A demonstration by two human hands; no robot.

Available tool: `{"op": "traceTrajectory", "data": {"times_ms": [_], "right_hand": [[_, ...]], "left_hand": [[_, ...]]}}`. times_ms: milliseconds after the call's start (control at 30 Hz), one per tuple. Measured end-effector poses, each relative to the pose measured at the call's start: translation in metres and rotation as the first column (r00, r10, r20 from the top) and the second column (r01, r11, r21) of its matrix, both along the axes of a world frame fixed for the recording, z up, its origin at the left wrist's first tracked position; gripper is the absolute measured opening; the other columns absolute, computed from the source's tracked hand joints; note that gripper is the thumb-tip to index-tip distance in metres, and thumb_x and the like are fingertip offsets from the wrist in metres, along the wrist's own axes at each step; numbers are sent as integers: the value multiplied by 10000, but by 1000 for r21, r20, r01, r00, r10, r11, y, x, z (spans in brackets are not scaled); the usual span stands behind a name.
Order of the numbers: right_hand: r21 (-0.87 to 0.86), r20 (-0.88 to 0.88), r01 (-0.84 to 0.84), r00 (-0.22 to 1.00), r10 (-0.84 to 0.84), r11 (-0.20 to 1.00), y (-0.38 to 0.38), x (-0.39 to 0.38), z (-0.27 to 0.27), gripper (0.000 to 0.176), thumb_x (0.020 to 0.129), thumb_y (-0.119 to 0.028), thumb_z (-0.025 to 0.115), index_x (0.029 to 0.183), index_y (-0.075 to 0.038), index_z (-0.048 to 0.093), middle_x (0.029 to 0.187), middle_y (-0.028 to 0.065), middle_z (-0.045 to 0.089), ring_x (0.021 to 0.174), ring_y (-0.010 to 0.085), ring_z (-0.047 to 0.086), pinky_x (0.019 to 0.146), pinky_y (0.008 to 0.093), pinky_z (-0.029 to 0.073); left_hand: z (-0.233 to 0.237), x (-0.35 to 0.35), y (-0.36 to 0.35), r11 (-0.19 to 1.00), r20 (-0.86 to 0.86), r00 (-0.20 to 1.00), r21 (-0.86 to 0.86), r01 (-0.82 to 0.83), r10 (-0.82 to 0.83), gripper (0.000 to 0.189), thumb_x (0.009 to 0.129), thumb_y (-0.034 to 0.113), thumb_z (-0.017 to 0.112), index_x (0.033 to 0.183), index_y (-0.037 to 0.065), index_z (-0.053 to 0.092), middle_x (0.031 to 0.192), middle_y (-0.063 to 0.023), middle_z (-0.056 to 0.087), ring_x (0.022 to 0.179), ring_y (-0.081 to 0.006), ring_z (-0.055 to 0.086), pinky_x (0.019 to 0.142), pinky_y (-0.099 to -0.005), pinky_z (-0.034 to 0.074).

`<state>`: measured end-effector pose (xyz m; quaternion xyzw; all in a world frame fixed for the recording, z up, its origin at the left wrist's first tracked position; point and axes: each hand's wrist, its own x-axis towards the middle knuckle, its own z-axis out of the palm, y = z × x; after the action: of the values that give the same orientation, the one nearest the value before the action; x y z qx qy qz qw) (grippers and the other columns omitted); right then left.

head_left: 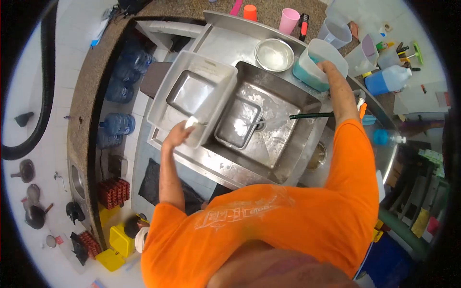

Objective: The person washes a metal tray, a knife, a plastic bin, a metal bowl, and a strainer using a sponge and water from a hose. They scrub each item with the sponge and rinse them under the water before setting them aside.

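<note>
My left hand (pixel 178 134) is closed at the near edge of a clear plastic bin (pixel 158 108), with a small bright white patch by the fingertips that I cannot make out. Inside the bin lies a rectangular metal pan (pixel 192 91). My right hand (pixel 328 68) reaches over the rim of a translucent tub (pixel 331 50) of turquoise liquid; its fingers are mostly hidden there. Between my arms, a second metal pan (pixel 235 122) rests in the steel sink (pixel 278 149). Water runs from a dark green hose (pixel 312 115) toward this pan.
A round metal bowl (pixel 274 54) sits on the sink's back ledge. Behind it stand a pink cup (pixel 288 21) and an orange cup (pixel 249 12). At right are a jug of blue liquid (pixel 388 79) and a blue bottle (pixel 382 138). Large water bottles (pixel 119 124) stand under the left counter.
</note>
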<state>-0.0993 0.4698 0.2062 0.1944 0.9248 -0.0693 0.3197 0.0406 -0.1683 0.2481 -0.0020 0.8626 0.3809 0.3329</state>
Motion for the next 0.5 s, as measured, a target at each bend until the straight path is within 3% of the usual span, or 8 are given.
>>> {"op": "traceTrajectory", "data": {"times_ms": [100,200,267,300,400,433,467,500], "right_hand": [[-136,284,-90,951,126,987,8,-6,-1,749,598,-419,717,1270,-152,522,1336,136,472,1258,298,410,1034,388,329],[-332,-419,-91,906,-61,939,13,-3,-33,690,697,-426,685,1288,-119,505,1316,127,485,1223,273,431,1008,437,335],[-575,-205,131,932,-298,807,34,-17,-40,582,761,-521,579,1169,-106,580,1127,97,570,1059,259,491,890,453,398],[-672,-211,56,941,-263,738,12,4,9,556,746,-534,587,1078,-88,607,1043,88,576,934,238,509,788,440,428],[-375,-295,205,898,-326,904,-20,57,84,559,732,-510,615,1007,-24,622,862,85,628,763,211,579,669,330,458],[-383,-630,32,721,-286,923,-26,85,88,540,739,-482,631,991,-5,619,835,82,634,750,192,589,662,310,463],[-315,-875,-133,424,-234,940,-33,112,94,522,745,-454,647,974,14,617,807,79,640,736,173,599,654,289,469],[-416,-857,-108,378,-349,903,-35,140,94,496,750,-421,660,974,20,613,826,80,644,748,161,604,667,285,475]], "left_hand": [[62,34,-7,999,-295,955,-22,26,-32,315,885,264,562,1087,24,539,614,13,467,484,-75,417,430,-251,338],[150,67,29,998,-86,995,16,-54,55,334,887,247,556,1138,29,527,615,27,466,480,-67,410,425,-248,321],[161,79,53,996,69,994,-36,87,-84,367,873,220,557,1174,13,519,776,-125,609,627,-173,550,622,-331,452],[151,82,69,988,152,977,-13,155,-152,377,873,219,555,1185,12,514,809,-142,622,654,-179,564,642,-339,457],[55,95,116,935,112,937,169,311,-332,365,871,230,549,1158,5,535,860,-167,642,683,-208,593,661,-365,463],[-10,100,125,892,-96,911,188,412,-401,319,873,255,555,1054,-6,573,623,-69,555,526,-149,511,486,-319,394],[-36,94,149,911,107,905,76,406,-412,322,865,284,557,951,-24,592,652,-133,579,549,-213,546,522,-369,419],[-88,89,166,898,145,887,99,428,-438,332,861,298,557,897,-31,587,643,-141,569,554,-211,553,520,-373,421]]}}
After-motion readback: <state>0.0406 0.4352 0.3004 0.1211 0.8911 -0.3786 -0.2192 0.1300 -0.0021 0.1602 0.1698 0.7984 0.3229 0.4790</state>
